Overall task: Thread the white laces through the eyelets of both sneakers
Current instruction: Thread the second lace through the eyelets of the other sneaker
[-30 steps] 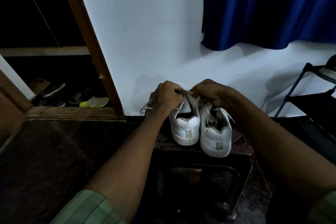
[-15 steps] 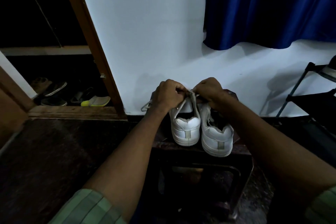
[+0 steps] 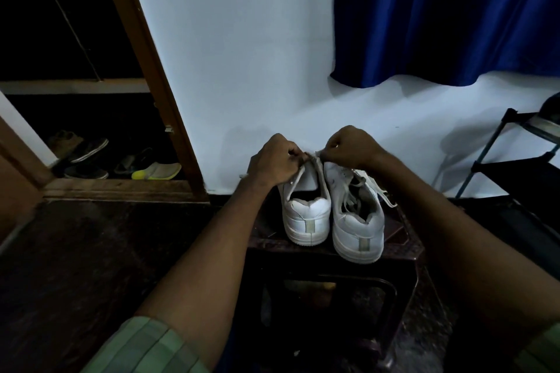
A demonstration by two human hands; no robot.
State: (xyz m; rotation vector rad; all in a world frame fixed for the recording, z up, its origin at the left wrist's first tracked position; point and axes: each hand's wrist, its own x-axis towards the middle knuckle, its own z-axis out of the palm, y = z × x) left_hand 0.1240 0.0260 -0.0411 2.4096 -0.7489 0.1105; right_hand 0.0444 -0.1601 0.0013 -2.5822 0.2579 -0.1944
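While both sneakers stand heels-near on the dark stool (image 3: 403,247) | left hand (image 3: 274,162) and right hand (image 3: 348,147), close together, pinch the white lace (image 3: 309,156) over the left sneaker (image 3: 306,218) | lace limp, light: best gripped near its tip | right sneaker (image 3: 357,230) stiff, stable

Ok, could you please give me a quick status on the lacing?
Left hand and right hand pinching lace above left sneaker. Right sneaker loosely laced. Nothing in the way.
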